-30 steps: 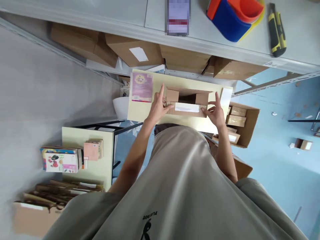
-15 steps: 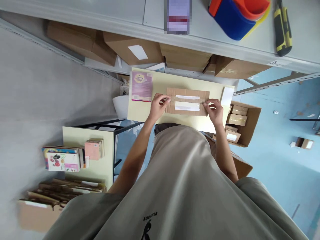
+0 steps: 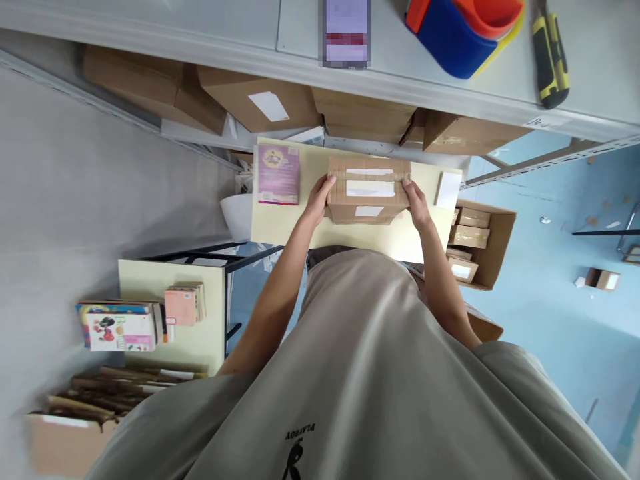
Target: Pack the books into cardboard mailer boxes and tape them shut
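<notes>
A brown cardboard box [image 3: 367, 200] with white label strips on its top and a white patch on its near side is gripped between my two hands over the pale yellow table [image 3: 280, 230]. My left hand [image 3: 318, 198] is closed on the box's left end, thumb near the top edge. At the opposite end, my right hand [image 3: 417, 202] grips in the same way. The box is tilted, so both its top and the side facing me show. To its left lies a purple book [image 3: 279, 175], and a white slab [image 3: 449, 189] rests at the table's right end.
A grey shelf [image 3: 200, 33] above the table carries a phone [image 3: 347, 33], a blue and orange holder [image 3: 463, 40] and a utility knife [image 3: 550, 60]. Cardboard boxes [image 3: 365, 117] fill the level below. An open carton [image 3: 500, 250] stands right; books [image 3: 123, 327] are stacked at lower left.
My fingers have moved from the strip across the box's top to its two ends. The box has tipped, and its near side now shows.
</notes>
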The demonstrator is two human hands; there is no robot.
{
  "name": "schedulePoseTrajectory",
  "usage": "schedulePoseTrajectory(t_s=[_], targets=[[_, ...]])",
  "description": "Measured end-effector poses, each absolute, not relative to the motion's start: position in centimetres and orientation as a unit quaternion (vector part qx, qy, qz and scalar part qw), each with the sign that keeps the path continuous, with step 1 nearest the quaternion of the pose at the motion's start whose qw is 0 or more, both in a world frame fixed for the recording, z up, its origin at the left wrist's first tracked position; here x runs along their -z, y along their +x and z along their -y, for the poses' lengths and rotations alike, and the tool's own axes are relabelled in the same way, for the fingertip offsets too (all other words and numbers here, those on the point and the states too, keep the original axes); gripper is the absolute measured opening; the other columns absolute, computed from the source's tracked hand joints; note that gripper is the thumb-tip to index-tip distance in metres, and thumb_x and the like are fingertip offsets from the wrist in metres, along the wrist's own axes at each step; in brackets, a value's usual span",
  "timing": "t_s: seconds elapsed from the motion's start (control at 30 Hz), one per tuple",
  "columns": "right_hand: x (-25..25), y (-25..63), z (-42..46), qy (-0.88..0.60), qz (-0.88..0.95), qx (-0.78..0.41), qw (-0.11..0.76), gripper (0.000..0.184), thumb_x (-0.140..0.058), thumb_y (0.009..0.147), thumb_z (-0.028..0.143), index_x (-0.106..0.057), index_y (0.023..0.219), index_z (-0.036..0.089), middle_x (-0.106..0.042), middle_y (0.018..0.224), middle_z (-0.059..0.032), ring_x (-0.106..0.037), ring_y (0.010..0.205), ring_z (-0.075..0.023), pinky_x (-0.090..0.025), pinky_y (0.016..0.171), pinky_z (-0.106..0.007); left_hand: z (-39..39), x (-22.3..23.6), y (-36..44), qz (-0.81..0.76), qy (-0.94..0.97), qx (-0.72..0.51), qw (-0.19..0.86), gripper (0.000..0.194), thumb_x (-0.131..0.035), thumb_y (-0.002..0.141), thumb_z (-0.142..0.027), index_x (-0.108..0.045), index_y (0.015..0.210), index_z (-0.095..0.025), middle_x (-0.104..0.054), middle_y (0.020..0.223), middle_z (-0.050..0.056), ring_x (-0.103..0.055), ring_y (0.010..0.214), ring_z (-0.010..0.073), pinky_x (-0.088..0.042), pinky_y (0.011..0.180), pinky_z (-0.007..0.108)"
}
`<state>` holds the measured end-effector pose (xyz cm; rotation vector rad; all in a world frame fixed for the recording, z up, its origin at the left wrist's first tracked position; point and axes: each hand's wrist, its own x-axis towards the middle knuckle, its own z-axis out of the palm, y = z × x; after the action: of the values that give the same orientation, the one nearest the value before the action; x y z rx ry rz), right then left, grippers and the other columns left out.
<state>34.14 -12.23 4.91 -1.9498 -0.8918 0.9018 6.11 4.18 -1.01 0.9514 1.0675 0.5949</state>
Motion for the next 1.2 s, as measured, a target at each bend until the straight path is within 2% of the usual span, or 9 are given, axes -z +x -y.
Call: schedulePoseTrajectory(t_s=[0.17, 0.3, 0.4, 0.5, 0.67, 0.87, 1.03, 1.13, 1.2], targets=[[-4.9, 33.1, 15.6, -0.744, 0.297, -0.451, 0.394, 0.081, -0.053, 0.099, 0.103, -0.073, 0.117, 0.026, -0.083, 0.114, -0.0079, -0.076, 0.108, -0.0273, -0.069, 0.092, -0.042, -1.2, 0.9, 3.1, -0.467, 0.466, -0.233, 0.715, 0.082, -0.084, 0.09, -0.089, -0.078, 0.142, -0.025, -0.084, 0.148, 0.015, -0.08, 0.14, 0.0386, -0.069, 0.112, 0.05], [-3.5, 30.5, 19.3, -0.756, 0.301, -0.426, 0.396, 0.088, -0.052, 0.099, 0.103, -0.076, 0.125, 0.022, -0.086, 0.133, -0.0147, -0.078, 0.126, -0.0319, -0.066, 0.112, -0.048, 2.4, 1.9, 1.3, -0.48, 0.507, -0.234, 0.677, 0.09, -0.082, 0.09, -0.09, -0.075, 0.148, -0.021, -0.078, 0.162, 0.02, -0.07, 0.157, 0.0404, -0.056, 0.133, 0.056], [-2.5, 29.4, 20.4, -0.751, 0.289, -0.421, 0.419, 0.094, -0.054, 0.097, 0.104, -0.077, 0.135, 0.021, -0.084, 0.145, -0.0173, -0.075, 0.14, -0.036, -0.062, 0.122, -0.05, 3.1, 2.7, 0.8, -0.471, 0.506, -0.232, 0.684, 0.091, -0.081, 0.092, -0.089, -0.074, 0.153, -0.021, -0.074, 0.167, 0.019, -0.066, 0.162, 0.0408, -0.05, 0.139, 0.057], [-1.8, 29.7, 20.1, -0.736, 0.27, -0.44, 0.437, 0.097, -0.06, 0.093, 0.106, -0.079, 0.137, 0.021, -0.084, 0.149, -0.0171, -0.073, 0.146, -0.0399, -0.059, 0.128, -0.052, 2.0, 3.1, 0.7, -0.451, 0.471, -0.222, 0.725, 0.097, -0.089, 0.087, -0.084, -0.072, 0.161, -0.024, -0.069, 0.175, 0.016, -0.06, 0.168, 0.0423, -0.051, 0.14, 0.056], [-1.7, 30.5, 19.7, -0.697, 0.251, -0.476, 0.474, 0.099, -0.073, 0.088, 0.103, -0.078, 0.143, 0.021, -0.083, 0.151, -0.017, -0.073, 0.146, -0.0406, -0.059, 0.13, -0.055, 0.5, 2.9, 0.6, -0.432, 0.451, -0.195, 0.756, 0.11, -0.098, 0.078, -0.081, -0.067, 0.169, -0.027, -0.062, 0.182, 0.016, -0.059, 0.167, 0.0462, -0.061, 0.131, 0.059], [-1.4, 30.3, 19.1, -0.716, 0.254, -0.458, 0.461, 0.109, -0.074, 0.079, 0.108, -0.075, 0.141, 0.019, -0.082, 0.152, -0.022, -0.075, 0.143, -0.0446, -0.062, 0.126, -0.058, -0.2, 2.8, 1.3, -0.416, 0.521, -0.224, 0.711, 0.094, -0.096, 0.082, -0.066, -0.07, 0.159, -0.018, -0.067, 0.175, 0.021, -0.064, 0.163, 0.0435, -0.054, 0.137, 0.057], [-1.8, 29.8, 19.0, -0.76, 0.291, -0.407, 0.415, 0.126, -0.058, 0.073, 0.12, -0.072, 0.141, 0.014, -0.083, 0.145, -0.0312, -0.081, 0.129, -0.0468, -0.068, 0.113, -0.061, -0.4, 1.5, 1.8, -0.45, 0.596, -0.219, 0.628, 0.075, -0.086, 0.09, -0.046, -0.067, 0.155, -0.013, -0.075, 0.161, 0.026, -0.074, 0.15, 0.0402, -0.057, 0.134, 0.06], [-3.2, 30.1, 19.2, -0.794, 0.35, -0.322, 0.378, 0.127, -0.051, 0.08, 0.119, -0.07, 0.148, 0.013, -0.078, 0.151, -0.0356, -0.08, 0.132, -0.049, -0.067, 0.113, -0.066, -0.7, -0.6, 2.2, -0.477, 0.678, -0.22, 0.514, 0.07, -0.084, 0.086, -0.027, -0.07, 0.154, -0.018, -0.076, 0.16, 0.022, -0.072, 0.153, 0.0402, -0.054, 0.137, 0.063], [-5.3, 31.0, 18.4, -0.8, 0.406, -0.25, 0.365, 0.117, -0.05, 0.093, 0.11, -0.068, 0.155, 0.013, -0.074, 0.156, -0.0365, -0.076, 0.141, -0.0505, -0.064, 0.12, -0.07, -1.5, -2.8, 3.2, -0.442, 0.743, -0.229, 0.448, 0.064, -0.081, 0.086, -0.02, -0.074, 0.15, -0.02, -0.076, 0.162, 0.019, -0.069, 0.157, 0.0397, -0.049, 0.142, 0.064]])
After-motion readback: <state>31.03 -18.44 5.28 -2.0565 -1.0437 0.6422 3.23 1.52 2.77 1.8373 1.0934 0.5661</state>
